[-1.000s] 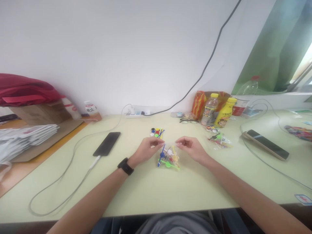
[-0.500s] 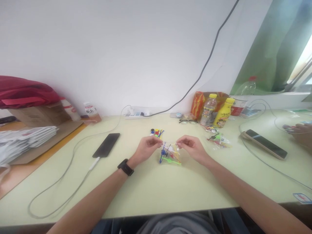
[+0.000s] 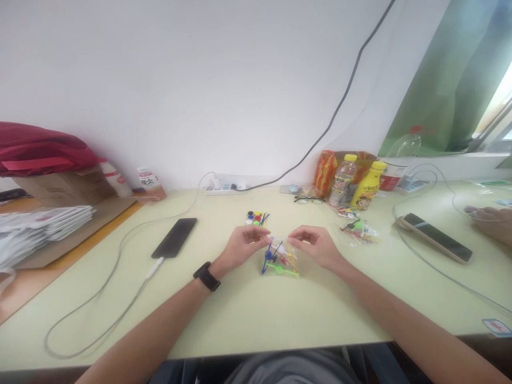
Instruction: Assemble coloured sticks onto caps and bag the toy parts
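Observation:
Between my hands is a clear plastic bag (image 3: 279,260) with blue, green, yellow, red and dark plastic pieces inside. My left hand (image 3: 247,245), with a black watch on its wrist, pinches the bag's upper left corner. Opposite it, my right hand (image 3: 314,244) pinches the upper right corner between thumb and finger. Just beyond my left hand lies a small group of coloured discs and sticks (image 3: 257,218) on the table.
More bagged parts (image 3: 359,230) lie to the right, in front of a yellow bottle (image 3: 368,185) and a clear bottle (image 3: 343,182). Glasses (image 3: 308,199) rest behind. A charging phone (image 3: 175,238) is at left, another phone (image 3: 437,237) at right. Another person's hand (image 3: 490,220) shows at the right edge.
The bag and both hands have shifted slightly down, toward me. My fingers still pinch its upper corners. The other things on the table look unchanged.

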`<state>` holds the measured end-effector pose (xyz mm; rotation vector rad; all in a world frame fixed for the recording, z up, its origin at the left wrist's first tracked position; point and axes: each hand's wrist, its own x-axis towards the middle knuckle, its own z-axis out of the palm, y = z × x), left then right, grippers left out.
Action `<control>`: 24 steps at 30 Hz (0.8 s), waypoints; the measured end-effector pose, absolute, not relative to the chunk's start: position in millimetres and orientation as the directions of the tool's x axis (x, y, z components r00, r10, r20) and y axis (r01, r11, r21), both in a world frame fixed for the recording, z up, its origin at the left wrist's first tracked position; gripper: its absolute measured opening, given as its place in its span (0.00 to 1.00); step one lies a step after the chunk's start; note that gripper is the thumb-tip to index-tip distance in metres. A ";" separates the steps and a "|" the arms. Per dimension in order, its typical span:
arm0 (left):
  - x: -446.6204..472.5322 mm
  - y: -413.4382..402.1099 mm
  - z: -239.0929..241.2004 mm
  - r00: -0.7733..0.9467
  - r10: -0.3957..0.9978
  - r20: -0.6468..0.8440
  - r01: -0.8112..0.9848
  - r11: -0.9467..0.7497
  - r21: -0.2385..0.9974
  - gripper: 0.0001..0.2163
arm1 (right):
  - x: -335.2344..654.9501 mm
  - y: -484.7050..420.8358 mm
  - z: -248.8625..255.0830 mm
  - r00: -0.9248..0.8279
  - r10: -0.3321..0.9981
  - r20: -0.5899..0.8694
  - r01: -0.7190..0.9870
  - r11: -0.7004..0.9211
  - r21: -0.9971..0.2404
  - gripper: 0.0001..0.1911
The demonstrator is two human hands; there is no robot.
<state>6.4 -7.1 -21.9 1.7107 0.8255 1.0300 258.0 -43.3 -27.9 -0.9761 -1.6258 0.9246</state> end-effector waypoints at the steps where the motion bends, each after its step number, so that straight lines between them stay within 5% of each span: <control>1: 6.3 -6.8 -22.4 0.427 0.860 0.278 0.103 -0.351 0.931 0.16 | 257.7 -43.1 -28.1 -0.196 0.924 0.330 0.175 0.364 -0.915 0.16; 9: 3.6 -6.1 -19.6 0.564 0.784 0.261 0.261 -0.469 0.844 0.11 | 258.1 -42.4 -25.2 -0.336 0.907 0.255 0.289 0.357 -0.888 0.12; 24: 14.3 -23.8 -12.6 0.626 0.751 0.209 0.149 -0.379 0.914 0.13 | 241.4 -54.3 -19.2 -0.353 0.900 0.257 0.230 0.350 -0.908 0.14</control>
